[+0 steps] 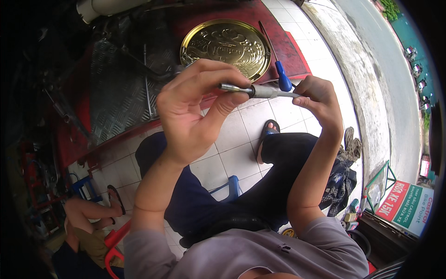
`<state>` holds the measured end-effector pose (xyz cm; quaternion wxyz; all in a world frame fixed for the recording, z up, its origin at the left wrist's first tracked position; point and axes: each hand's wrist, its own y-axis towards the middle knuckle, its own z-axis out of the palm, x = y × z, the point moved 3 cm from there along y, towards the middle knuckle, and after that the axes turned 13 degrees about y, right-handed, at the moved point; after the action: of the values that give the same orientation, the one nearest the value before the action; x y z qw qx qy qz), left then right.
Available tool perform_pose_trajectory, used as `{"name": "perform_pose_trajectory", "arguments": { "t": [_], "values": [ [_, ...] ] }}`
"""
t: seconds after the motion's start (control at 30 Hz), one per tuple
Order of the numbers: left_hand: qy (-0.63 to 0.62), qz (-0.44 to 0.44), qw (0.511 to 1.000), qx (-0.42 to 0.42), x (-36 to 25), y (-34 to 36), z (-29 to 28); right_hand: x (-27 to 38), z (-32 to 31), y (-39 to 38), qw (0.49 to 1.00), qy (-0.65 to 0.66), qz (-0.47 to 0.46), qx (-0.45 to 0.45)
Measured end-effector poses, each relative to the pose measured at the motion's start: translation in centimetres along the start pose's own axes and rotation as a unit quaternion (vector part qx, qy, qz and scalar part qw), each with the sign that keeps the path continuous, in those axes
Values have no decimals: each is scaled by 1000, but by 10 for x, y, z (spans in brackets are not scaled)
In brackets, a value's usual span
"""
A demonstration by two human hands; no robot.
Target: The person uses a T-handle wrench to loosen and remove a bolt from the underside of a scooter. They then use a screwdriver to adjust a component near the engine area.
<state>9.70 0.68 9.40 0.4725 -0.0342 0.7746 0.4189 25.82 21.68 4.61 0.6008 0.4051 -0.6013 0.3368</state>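
Note:
My left hand (pixel 197 104) pinches a slim rod-like metal piece (pixel 264 92) between thumb and fingertips near its shiny tube end. The piece has a dark collar and a grey sleeve narrowing to a thinner end; its exact kind I cannot make out. At that thin end my right hand (pixel 318 100) closes thumb and fingers on it. Both hands hold it up in front of the red platform. Just behind it, a screwdriver with a blue handle (pixel 282 76) lies across the platform's edge, beside a round gold embossed tray (pixel 227 46).
A long metal rod (pixel 147 88) lies on the platform's dark tread plate (pixel 116 93). Below me are white floor tiles (pixel 237 160) and a blue stool (pixel 233 185). Another person's bare leg (pixel 90 209) shows at lower left, near a red chair (pixel 116 239). Dark cloth (pixel 341 183) lies at right.

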Motion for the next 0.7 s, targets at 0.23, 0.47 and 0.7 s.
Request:
{"name": "perform_pose_trajectory", "arguments": {
  "t": [0.23, 0.47, 0.7],
  "values": [
    [7, -4, 1000, -6, 2, 1, 1, 1, -2, -2, 1000, -12, 12, -2],
    [7, -37, 999, -11, 5, 1, 3, -1, -6, -4, 1000, -13, 3, -6],
    [11, -59, 997, -41, 7, 1, 1, -1, -3, -3, 1000, -15, -7, -12]
  ]
}}
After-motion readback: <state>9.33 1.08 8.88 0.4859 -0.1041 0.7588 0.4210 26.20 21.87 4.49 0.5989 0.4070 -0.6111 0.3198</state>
